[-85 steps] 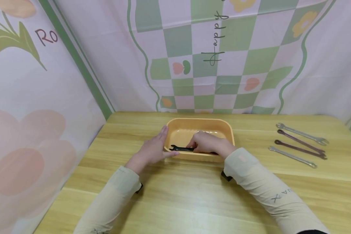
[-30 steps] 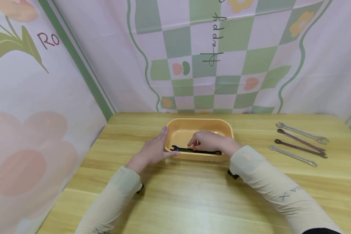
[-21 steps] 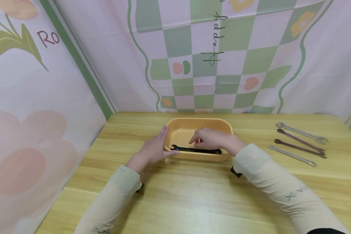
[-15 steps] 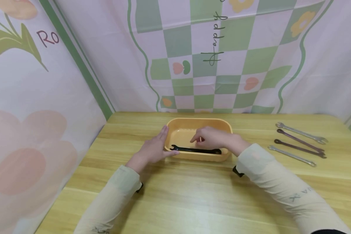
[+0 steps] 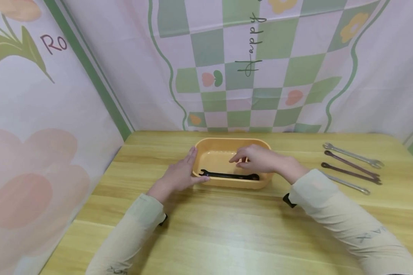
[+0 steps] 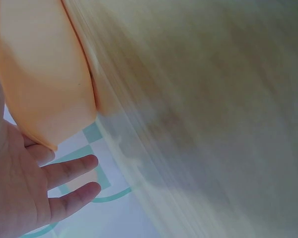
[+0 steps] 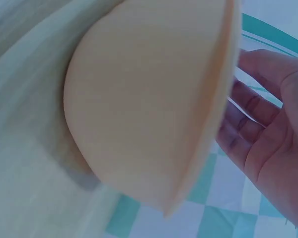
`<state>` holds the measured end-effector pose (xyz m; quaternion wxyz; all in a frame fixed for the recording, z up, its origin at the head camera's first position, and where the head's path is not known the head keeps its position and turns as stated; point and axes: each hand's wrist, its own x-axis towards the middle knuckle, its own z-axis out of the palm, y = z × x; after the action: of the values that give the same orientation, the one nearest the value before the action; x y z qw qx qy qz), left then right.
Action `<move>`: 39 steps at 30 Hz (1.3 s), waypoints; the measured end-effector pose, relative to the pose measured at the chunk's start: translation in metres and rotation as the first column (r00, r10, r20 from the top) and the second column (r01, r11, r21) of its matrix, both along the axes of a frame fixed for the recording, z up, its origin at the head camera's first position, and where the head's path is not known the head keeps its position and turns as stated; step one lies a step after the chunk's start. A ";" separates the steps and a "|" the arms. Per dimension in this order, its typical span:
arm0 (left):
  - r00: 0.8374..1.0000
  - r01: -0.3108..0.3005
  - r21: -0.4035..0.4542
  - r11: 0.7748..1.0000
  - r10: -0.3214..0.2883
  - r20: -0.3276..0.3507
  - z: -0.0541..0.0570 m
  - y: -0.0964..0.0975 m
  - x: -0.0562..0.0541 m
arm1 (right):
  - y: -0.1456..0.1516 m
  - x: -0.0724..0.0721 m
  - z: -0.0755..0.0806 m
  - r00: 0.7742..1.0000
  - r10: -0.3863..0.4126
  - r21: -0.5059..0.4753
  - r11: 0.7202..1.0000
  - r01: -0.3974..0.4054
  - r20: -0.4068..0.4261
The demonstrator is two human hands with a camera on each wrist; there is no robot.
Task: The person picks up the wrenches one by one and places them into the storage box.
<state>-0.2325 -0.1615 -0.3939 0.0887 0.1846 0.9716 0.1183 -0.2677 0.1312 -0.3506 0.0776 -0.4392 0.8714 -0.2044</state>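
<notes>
A black wrench (image 5: 229, 176) lies lengthwise along the front side inside an orange plastic bin (image 5: 213, 143). My left hand (image 5: 179, 173) rests on the bin's left end with fairly straight fingers, the thumb stretched along the front rim. In the left wrist view, the left hand's fingers (image 6: 69, 171) extend past the bin's corner. Over the right part of the bin hovers my right hand (image 5: 256, 158), its fingers loosely bent and nothing between them. The right wrist view shows the right hand (image 7: 273, 114) beyond the bin's rim (image 7: 208, 119), its fingertips partly hidden by it.
On the table's right side lie a silver wrench (image 5: 352, 154), two dark brownish wrenches (image 5: 352, 165) (image 5: 351, 173) and another silver wrench (image 5: 349, 184), partly covered by the right sleeve. A patterned curtain (image 5: 241, 76) hangs behind the wooden table (image 5: 220, 233).
My right hand was on the black wrench in the bin, then let go and lifted up and to the right. The wrench stays by the front side. My left hand has kept its place.
</notes>
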 end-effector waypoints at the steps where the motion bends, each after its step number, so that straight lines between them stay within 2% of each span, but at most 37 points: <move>1: 1.000 0.001 0.000 1.000 -0.001 0.000 0.000 0.000 0.000 | 0.002 0.000 0.002 1.000 -0.001 -0.004 1.000 0.001 -0.010; 11: 1.000 0.014 0.005 1.000 -0.014 -0.004 0.001 0.000 0.001 | 0.020 0.004 0.012 1.000 -0.009 -0.023 1.000 0.008 -0.028; 21: 1.000 0.014 0.020 1.000 -0.014 -0.004 0.001 0.000 0.000 | 0.036 0.011 0.013 0.993 0.000 -0.035 0.999 -0.004 -0.120; 28: 1.000 0.017 0.021 1.000 -0.017 -0.002 0.000 -0.001 0.001 | 0.052 0.016 0.015 0.979 -0.034 -0.096 0.995 0.015 -0.200; 39: 1.000 0.021 0.028 0.999 -0.021 -0.006 -0.001 -0.001 0.000 | 0.086 0.019 0.016 0.961 -0.101 -0.082 0.993 0.082 -0.256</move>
<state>-0.2329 -0.1627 -0.3947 0.0846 0.1962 0.9682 0.1304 -0.2487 0.2171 -0.3347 -0.0623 -0.4239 0.8856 -0.1791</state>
